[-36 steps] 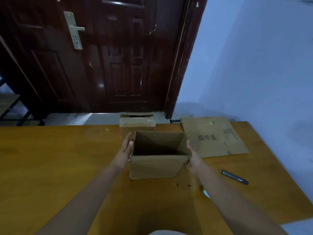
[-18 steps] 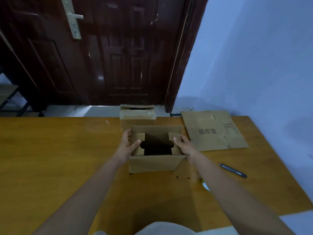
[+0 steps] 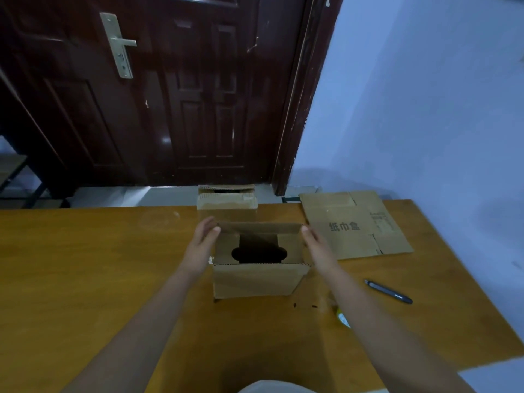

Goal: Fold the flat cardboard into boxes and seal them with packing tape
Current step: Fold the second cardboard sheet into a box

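Item: box (image 3: 259, 275), brown cardboard, part-assembled. Location: upright on the wooden surface (image 3: 85, 279), centre, directly in front of the person.

Change noted: a second ago the top stood fully open; half a second ago both hands were pressing the two short end flaps inward. Those flaps now lie down inside the opening, their notched edges leaving a dark gap between them. Both hands have since come off the flaps and moved to the far corners, where the far long flap (image 3: 258, 227) stands raised.

Grip: left hand (image 3: 202, 245), fingers straight and spread, tips touching the far left corner. Right hand (image 3: 314, 245), fingers straight, tips at the far right corner. Neither pinches anything.

Meaning for task: short flaps done; the long flaps appear to be next, then sealing. No tape roll can be made out.

Other stock: one flat cardboard sheet (image 3: 354, 225) with printed characters, far right on the surface; a second box (image 3: 226, 204) at the far edge, just behind the first; a pen (image 3: 388, 291), right, well apart from the box.
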The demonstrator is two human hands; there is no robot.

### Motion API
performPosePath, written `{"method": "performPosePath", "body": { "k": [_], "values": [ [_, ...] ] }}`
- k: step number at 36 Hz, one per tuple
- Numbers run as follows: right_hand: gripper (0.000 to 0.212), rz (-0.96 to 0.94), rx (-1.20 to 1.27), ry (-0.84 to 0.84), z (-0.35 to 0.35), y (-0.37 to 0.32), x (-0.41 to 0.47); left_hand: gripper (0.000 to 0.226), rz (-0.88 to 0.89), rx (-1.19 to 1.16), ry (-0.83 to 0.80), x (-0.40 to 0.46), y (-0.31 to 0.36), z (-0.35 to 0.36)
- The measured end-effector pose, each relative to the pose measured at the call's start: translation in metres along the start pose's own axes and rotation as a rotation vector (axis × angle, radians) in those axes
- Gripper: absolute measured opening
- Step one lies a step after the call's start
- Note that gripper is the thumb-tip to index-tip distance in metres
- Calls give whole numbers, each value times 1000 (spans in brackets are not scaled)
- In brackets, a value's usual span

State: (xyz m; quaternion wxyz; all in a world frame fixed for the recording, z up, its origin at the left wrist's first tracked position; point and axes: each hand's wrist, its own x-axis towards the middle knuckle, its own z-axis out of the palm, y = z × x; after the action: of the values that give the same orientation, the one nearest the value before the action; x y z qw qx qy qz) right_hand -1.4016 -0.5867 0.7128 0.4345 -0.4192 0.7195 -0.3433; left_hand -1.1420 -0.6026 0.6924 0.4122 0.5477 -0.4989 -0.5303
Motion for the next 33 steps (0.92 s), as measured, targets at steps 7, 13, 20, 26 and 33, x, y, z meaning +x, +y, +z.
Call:
{"method": "performPosePath", "body": {
  "k": [7, 13, 20, 26, 33],
  "values": [
    [62, -646, -455, 134, 7, -4, -26, 80, 338, 637, -84, -16, 32, 11],
    [64, -783, -962, 221, 20, -1, -17, 109, 553, 1259, -176, -9, 32, 26],
    [45, -790, -1043, 331, 33, -1, -5, 55, 643, 1286, -7, -6, 25, 36],
    [74, -738, -1041, 175, 44, 8, -4, 24, 640, 1255, 88, -12, 1, 51],
    [89, -564, -1094, -82, 41, 0, -6, 67, 429, 1296, -61, -12, -6, 54]
  ]
}}
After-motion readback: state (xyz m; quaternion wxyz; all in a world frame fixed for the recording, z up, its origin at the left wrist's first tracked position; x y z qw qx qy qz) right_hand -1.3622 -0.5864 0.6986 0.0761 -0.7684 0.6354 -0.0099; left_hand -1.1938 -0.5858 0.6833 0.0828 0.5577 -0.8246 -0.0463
